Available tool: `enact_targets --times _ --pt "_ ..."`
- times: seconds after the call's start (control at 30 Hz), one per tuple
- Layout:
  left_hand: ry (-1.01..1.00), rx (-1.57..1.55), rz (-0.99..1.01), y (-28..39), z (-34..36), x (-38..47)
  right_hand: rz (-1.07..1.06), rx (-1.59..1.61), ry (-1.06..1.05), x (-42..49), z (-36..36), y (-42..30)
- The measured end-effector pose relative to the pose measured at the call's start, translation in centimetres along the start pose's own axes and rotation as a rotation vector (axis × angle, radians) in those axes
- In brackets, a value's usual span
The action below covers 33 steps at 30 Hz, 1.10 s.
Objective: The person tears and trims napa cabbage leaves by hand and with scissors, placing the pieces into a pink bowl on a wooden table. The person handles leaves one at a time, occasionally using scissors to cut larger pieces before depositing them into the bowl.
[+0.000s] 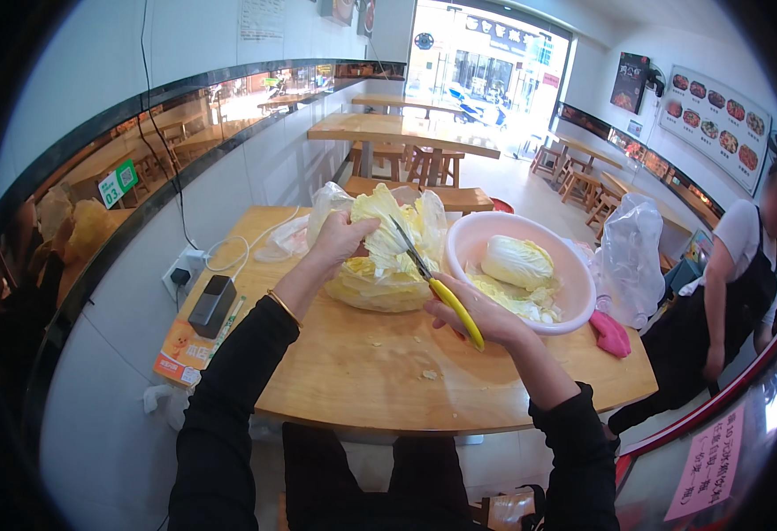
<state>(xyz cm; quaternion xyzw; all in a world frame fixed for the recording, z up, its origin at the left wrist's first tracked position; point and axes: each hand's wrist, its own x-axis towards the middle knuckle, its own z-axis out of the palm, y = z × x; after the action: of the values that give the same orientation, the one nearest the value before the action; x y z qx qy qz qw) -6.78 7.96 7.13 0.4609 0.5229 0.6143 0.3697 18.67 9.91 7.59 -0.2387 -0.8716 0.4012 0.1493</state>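
Observation:
My left hand (343, 237) pinches a pale yellow napa cabbage leaf (378, 226) over an open clear plastic bag (332, 199) that holds more leaves. The yellow handle of a pair of scissors (451, 302) is in my right hand (478, 312); the metal blades point up and left and lie against or just before the leaf. Whether the blades are parted is hard to tell. Right of the bag, a pale pink plastic basin (587, 292) contains a napa cabbage head (517, 261) and loose leaves (527, 302).
On the wooden table (362, 372) lie leaf scraps, a dark power bank (213, 305) with a white cable at the left, and a pink cloth (609, 334) at the right. Clear plastic bags (630, 259) stand beyond the cloth. A person in a dark apron (733, 285) stands at the right.

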Motion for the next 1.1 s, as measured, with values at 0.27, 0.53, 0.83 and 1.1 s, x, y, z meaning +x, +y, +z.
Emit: enact_targets --times 0.27,0.53,0.83,1.1 --pt "0.025 -0.06 0.015 0.9 0.5 -0.7 -0.007 -0.083 0.018 -0.2 0.0 -0.2" --pt "-0.017 0.003 0.052 0.1 0.0 0.4 -0.009 0.044 0.051 1.1 0.4 -0.5" --pt "-0.146 0.013 -0.019 0.8 -1.1 0.7 0.046 0.082 0.035 3.0 0.6 -1.1" --pt "-0.127 0.094 -0.121 0.4 -1.8 1.6 0.131 0.216 0.106 5.7 0.6 -1.5"
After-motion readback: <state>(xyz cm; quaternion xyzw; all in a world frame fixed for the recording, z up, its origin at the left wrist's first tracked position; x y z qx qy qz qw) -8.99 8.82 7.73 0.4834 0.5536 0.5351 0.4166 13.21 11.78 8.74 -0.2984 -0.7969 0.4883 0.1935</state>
